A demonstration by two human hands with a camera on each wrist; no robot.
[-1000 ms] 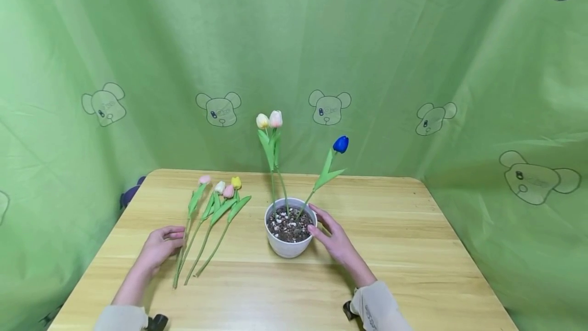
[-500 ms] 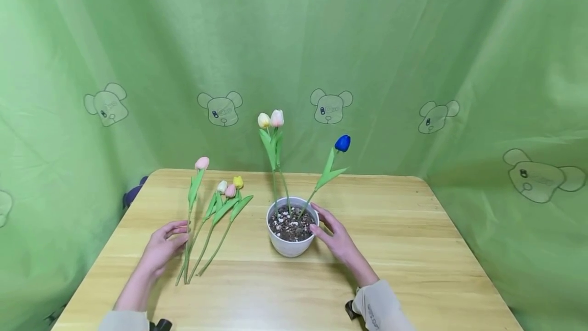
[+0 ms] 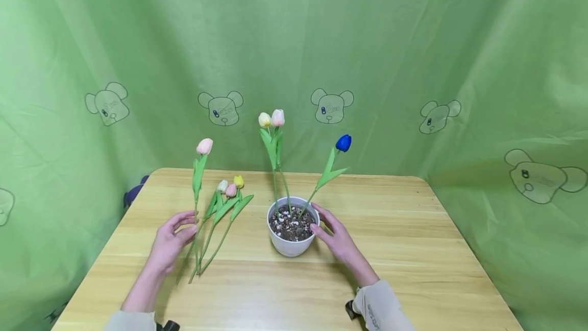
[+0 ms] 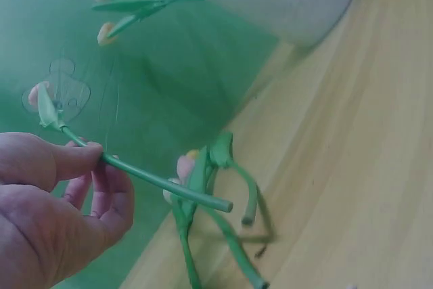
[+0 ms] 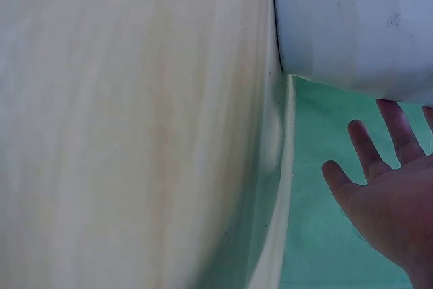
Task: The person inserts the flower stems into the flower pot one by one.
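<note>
My left hand [image 3: 172,241] pinches the green stem of a pale pink tulip [image 3: 204,147] between thumb and fingers. In the left wrist view this stem [image 4: 166,184] slants across, its cut end pointing toward the table. Beside that hand lie a white tulip [image 3: 222,186], a darker pink tulip [image 3: 231,190] and a yellow tulip [image 3: 238,182]. My right hand [image 3: 339,239] rests against the right side of a white flowerpot [image 3: 289,248], thumb at the rim. Its fingers [image 5: 369,150] are fairly straight and spread in the right wrist view.
Dark soil with white bits [image 3: 290,226] fills the pot. In it stand a cream tulip [image 3: 264,120], a pale pink-white tulip [image 3: 277,117] and a leaning blue tulip [image 3: 343,143]. A green curtain [image 3: 381,65] hangs behind the wooden table [image 3: 404,249].
My left hand has lifted the pale pink tulip from the table to nearly upright and moved it slightly right. The right hand stays at the pot.
</note>
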